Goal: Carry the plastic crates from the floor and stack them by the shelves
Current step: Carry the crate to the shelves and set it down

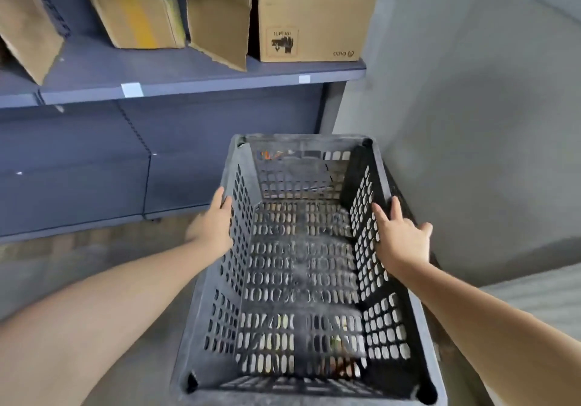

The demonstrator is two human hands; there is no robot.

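A dark grey perforated plastic crate [301,264] fills the lower middle of the head view, seen from above and empty inside. It sits in the corner between the blue shelves [201,75] and the grey wall. My left hand [217,223] presses on the outside of its left wall, fingertips at the rim. My right hand [402,239] straddles the right rim, fingers spread forward and thumb outside. Dark lattice outside the right wall hints at another crate below; I cannot tell for sure.
Several cardboard boxes [311,25] stand on the shelf above and behind the crate. The lower shelf [78,185] juts out at left. A grey wall [471,122] closes the right side. Bare concrete floor [157,295] shows left of the crate.
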